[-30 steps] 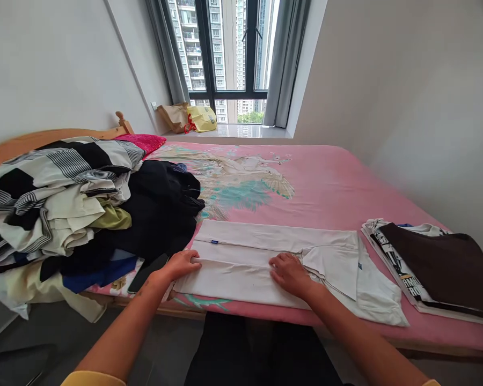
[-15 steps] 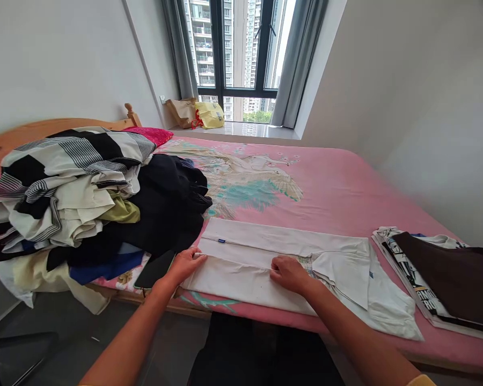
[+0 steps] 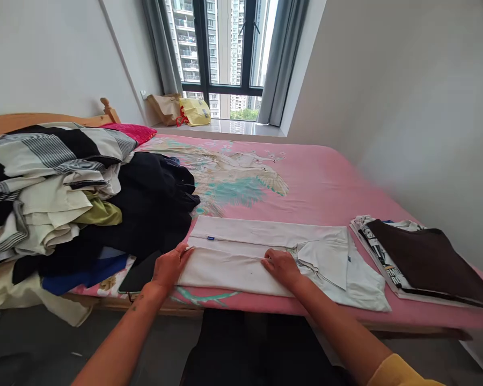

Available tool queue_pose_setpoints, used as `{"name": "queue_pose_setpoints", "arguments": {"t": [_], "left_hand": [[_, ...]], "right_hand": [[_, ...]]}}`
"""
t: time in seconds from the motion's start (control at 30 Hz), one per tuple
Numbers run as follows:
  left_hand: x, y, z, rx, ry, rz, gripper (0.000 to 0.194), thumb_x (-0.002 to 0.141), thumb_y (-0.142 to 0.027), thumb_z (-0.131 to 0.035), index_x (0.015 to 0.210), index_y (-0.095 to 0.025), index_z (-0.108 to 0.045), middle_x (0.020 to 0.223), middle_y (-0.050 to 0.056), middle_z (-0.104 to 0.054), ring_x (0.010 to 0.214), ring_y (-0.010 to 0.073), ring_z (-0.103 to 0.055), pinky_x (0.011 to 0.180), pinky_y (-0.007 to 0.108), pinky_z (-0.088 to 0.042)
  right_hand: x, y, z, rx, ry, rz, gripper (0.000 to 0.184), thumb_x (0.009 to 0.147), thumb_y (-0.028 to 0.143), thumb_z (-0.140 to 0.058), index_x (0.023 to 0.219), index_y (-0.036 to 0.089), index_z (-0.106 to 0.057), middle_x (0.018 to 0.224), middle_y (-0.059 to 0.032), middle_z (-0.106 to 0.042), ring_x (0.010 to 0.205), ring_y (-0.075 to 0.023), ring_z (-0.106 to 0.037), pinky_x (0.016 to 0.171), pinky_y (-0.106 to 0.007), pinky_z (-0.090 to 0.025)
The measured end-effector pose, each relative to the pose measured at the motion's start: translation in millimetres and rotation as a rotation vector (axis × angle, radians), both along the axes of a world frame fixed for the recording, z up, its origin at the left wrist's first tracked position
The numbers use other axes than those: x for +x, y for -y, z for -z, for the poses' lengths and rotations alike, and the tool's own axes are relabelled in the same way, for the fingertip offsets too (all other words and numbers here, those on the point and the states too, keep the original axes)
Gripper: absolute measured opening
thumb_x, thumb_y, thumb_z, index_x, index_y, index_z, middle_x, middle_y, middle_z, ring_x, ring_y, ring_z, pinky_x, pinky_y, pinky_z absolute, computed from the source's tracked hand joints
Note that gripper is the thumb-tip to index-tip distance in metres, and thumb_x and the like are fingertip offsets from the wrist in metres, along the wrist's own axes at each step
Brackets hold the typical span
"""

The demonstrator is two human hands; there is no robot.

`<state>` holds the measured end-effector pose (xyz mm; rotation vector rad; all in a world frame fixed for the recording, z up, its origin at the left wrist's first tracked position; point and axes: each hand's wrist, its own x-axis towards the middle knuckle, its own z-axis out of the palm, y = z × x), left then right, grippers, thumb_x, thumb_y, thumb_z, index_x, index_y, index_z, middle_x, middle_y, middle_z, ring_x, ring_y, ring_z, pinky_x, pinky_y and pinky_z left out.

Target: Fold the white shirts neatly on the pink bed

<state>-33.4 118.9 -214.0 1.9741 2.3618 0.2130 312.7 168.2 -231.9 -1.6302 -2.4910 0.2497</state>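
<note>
A white T-shirt (image 3: 225, 266) lies flat on the near side of the bed, its long sides folded inward. A small blue tag (image 3: 211, 238) shows near its left end, and one sleeve (image 3: 326, 260) is laid over the body at the right. At the left end, my left hand (image 3: 169, 268) pinches the edge of the near folded panel. Farther along that panel's inner edge, my right hand (image 3: 282, 267) is closed on the cloth, fingers curled and knuckles up. Beside my left wrist lies a flat dark object (image 3: 143, 274), partly covered.
A tall heap of loose clothes (image 3: 153, 198) stands on the left. Folded garments with a dark brown top (image 3: 430, 262) are stacked at the right. Pink bedding (image 3: 317, 182) spreads behind the shirt. Paper and yellow bags (image 3: 196, 111) sit on the windowsill.
The view has swung slightly right, so everything sits farther left in the picture. Both hands keep their places on the T-shirt, and its folds look nearly the same.
</note>
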Motion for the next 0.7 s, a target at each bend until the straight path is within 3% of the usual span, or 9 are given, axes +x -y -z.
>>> {"name": "queue_pose_setpoints", "arguments": {"t": [0.13,0.27,0.47,0.7], "left_hand": [[-1.0,-6.1,7.1,-0.078,-0.059,0.001,0.047,0.091,-0.051,-0.028,0.114,-0.022,-0.057,0.099,0.011,-0.07,0.087,0.0279,-0.066,0.067,0.03,-0.04],[-2.5,-10.0,13.2,-0.088,-0.052,-0.022,0.052,0.09,-0.054,-0.026,0.12,-0.023,-0.054,0.104,0.011,-0.069,0.091,0.0291,-0.065,0.071,0.032,-0.042],[-3.6,-10.0,11.5,-0.098,-0.084,-0.017,0.052,0.09,-0.055,-0.025,0.12,-0.024,-0.053,0.097,0.008,-0.07,0.086,0.0275,-0.066,0.067,0.03,-0.04],[-6.2,-7.2,12.1,-0.067,-0.093,-0.027,0.052,0.091,-0.056,-0.023,0.119,-0.025,-0.053,0.09,0.007,-0.071,0.083,0.0255,-0.066,0.063,0.027,-0.037]], "right_hand": [[5.7,11.8,2.1,0.09,-0.035,0.021,0.021,0.09,0.026,-0.046,0.106,0.02,-0.057,0.105,-0.0071,-0.063,0.098,-0.0206,-0.053,0.084,-0.032,-0.033],[29.2,20.3,1.1,0.144,-0.034,0.009,0.026,0.09,0.017,-0.04,0.109,0.021,-0.057,0.108,-0.0068,-0.062,0.103,-0.0209,-0.05,0.088,-0.035,-0.03],[71.2,6.8,-20.3,0.037,0.213,0.048,0.022,0.08,0.01,-0.044,0.09,0.018,-0.062,0.095,-0.0089,-0.066,0.098,-0.0242,-0.051,0.081,-0.037,-0.03],[84.2,-3.6,-32.3,-0.062,0.29,-0.003,0.015,0.07,0.02,-0.055,0.082,0.015,-0.062,0.09,-0.0116,-0.066,0.093,-0.0273,-0.055,0.081,-0.038,-0.03]]}}
